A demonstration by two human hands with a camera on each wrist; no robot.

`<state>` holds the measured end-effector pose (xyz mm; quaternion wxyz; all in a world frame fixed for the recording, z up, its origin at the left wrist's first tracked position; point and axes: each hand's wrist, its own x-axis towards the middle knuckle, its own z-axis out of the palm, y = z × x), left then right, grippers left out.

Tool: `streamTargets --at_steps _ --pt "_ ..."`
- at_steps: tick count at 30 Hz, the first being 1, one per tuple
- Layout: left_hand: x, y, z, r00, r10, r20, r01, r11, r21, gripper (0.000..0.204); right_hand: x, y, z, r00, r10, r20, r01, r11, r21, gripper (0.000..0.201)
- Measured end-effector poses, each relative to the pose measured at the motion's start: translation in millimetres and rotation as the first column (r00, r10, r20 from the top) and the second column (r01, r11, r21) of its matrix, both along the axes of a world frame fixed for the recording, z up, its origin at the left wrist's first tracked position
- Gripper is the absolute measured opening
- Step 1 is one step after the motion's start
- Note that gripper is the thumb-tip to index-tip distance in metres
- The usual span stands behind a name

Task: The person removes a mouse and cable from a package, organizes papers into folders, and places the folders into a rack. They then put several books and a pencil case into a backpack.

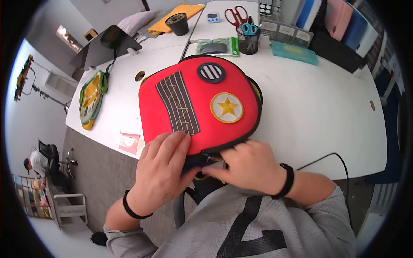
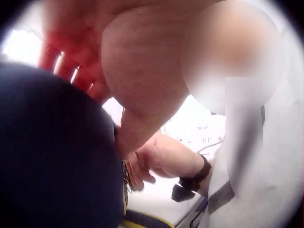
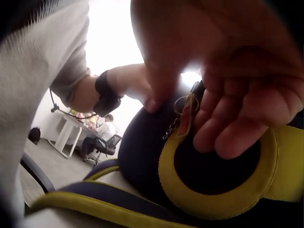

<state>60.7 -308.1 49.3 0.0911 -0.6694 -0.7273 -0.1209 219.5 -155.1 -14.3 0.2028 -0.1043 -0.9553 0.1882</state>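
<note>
A red backpack [image 1: 193, 99] with a dark side panel [image 2: 57, 152] lies on the table, its front facing up. My left hand [image 1: 161, 170] rests on the near edge, fingers fairly straight across the red front, thumb by the dark side. On the same edge, my right hand [image 1: 251, 165] has its fingertips over the rim and its thumb towards the left hand. In the right wrist view, relaxed fingers [image 3: 228, 137] hang beside a zipper pull with a ring and chain [image 3: 184, 114], above a yellow loop [image 3: 173, 190]; whether they touch the pull is unclear.
Behind the backpack are a packet [image 1: 215, 46], a mesh cup with scissors [image 1: 248, 43], a teal case [image 1: 294, 53] and a potted plant [image 1: 178, 25]. A green and yellow bag [image 1: 92, 96] lies left, a pink packet [image 1: 128, 142] near the front edge. A cable [image 1: 320, 160] crosses at right.
</note>
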Motion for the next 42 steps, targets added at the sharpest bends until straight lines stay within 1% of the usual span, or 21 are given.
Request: streamTargets --at_steps 3,4,5,7,8,9,10,12,13,18,19,21,27,29,31,33,34,37,39,41,42 --pt "-0.5 -0.8 -12.3 0.999 0.039 -0.035 -0.036 0.996 0.076 0.059 -8.7 -6.7 -2.2 0.999 -0.007 -0.051 0.008 1.0 0.016 0.028" --pt "-3.5 1.7 -17.5 0.999 0.031 -0.038 -0.028 0.996 0.086 0.059 -8.0 -7.1 -2.1 0.989 0.021 -0.147 -0.026 0.999 -0.033 0.029" --pt "-6.2 2.2 -24.3 0.997 -0.003 -0.077 0.014 0.989 0.15 0.053 -6.2 -6.2 -3.0 0.989 0.019 -0.146 -0.023 0.999 -0.029 0.029" --pt "-16.2 0.9 -39.7 0.993 -0.033 -0.114 0.056 0.976 0.209 0.047 0.1 -2.2 -6.1 0.969 0.092 -0.23 -0.122 0.985 -0.12 0.028" --pt "-26.1 0.8 -47.1 0.97 -0.128 -0.209 0.18 0.951 0.252 0.043 4.8 1.3 -1.1 0.969 0.091 -0.229 -0.12 0.986 -0.118 0.028" --pt "-34.2 2.0 -52.8 0.927 -0.217 -0.305 0.306 0.909 0.283 0.038 11.7 5.3 8.8 0.986 0.129 -0.108 -0.145 0.977 -0.156 0.025" --pt "-40.1 4.5 -57.1 0.926 -0.223 -0.304 0.312 0.906 0.286 0.038 17.0 7.4 15.8 0.986 0.167 0.014 -0.161 0.967 -0.199 0.022" --pt "-48.6 13.0 -61.0 0.85 -0.352 -0.392 0.487 0.81 0.327 0.028 23.2 6.5 18.9 0.979 0.203 0.005 -0.197 0.958 -0.208 0.024" --pt "-50.7 19.7 -59.8 0.849 -0.355 -0.392 0.491 0.805 0.332 0.028 26.3 6.5 20.4 0.969 0.248 -0.005 -0.243 0.946 -0.216 0.025" --pt "-52.6 54.7 -51.4 0.707 -0.567 -0.423 0.691 0.68 0.244 0.021 54.4 10.9 30.3 0.979 0.193 0.062 -0.171 0.951 -0.257 0.027" --pt "-50.5 63.3 -51.9 0.708 -0.565 -0.424 0.69 0.68 0.248 0.021 60.5 11.3 31.1 0.984 0.172 0.056 -0.15 0.95 -0.274 0.028" --pt "-40.9 85.3 -55.0 0.654 -0.644 -0.398 0.756 0.584 0.297 0.023 71.7 10.9 34.6 0.987 0.148 0.058 -0.128 0.957 -0.259 0.028" --pt "-5.9 135.3 -53.7 0.532 -0.762 -0.369 0.842 0.43 0.326 0.016 103.3 6.9 41.7 0.998 -0.004 0.065 0.02 0.968 -0.251 0.028" --pt "-4.0 144.0 -50.2 0.524 -0.769 -0.366 0.846 0.421 0.327 0.015 107.8 2.5 40.0 0.995 -0.069 0.066 0.081 0.979 -0.189 0.028" --pt "-20.5 138.3 -41.2 0.539 -0.734 -0.412 0.842 0.476 0.254 0.017 107.4 -0.5 39.0 0.99 -0.126 0.064 0.134 0.982 -0.13 0.027" --pt "-38.3 130.9 -37.5 0.552 -0.694 -0.461 0.83 0.513 0.221 0.018 98.5 -1.8 38.6 0.977 -0.215 -0.003 0.215 0.976 0.028 0.027" --pt "-44.6 126.3 -35.7 0.554 -0.675 -0.488 0.823 0.533 0.197 0.018 92.7 -2.0 40.9 0.981 -0.195 -0.005 0.194 0.974 0.118 0.026" --pt "-60.7 109.2 -30.0 0.56 -0.651 -0.512 0.803 0.579 0.14 0.018 79.1 -3.7 44.8 0.99 -0.121 0.077 0.109 0.984 0.144 0.025" --pt "-72.0 95.5 -23.5 0.588 -0.601 -0.541 0.745 0.664 0.072 0.018 80.3 0.4 60.1 0.991 -0.111 0.079 0.1 0.987 0.129 0.023" --pt "-91.4 79.9 -20.9 0.628 -0.527 -0.573 0.681 0.728 0.076 0.018 90.2 13.7 75.4 0.957 0.01 0.29 -0.066 0.981 0.182 0.013" --pt "-103.4 73.1 -20.3 0.65 -0.477 -0.591 0.637 0.766 0.082 0.019 94.2 20.4 74.3 0.969 -0.019 0.248 -0.015 0.99 0.137 0.017"
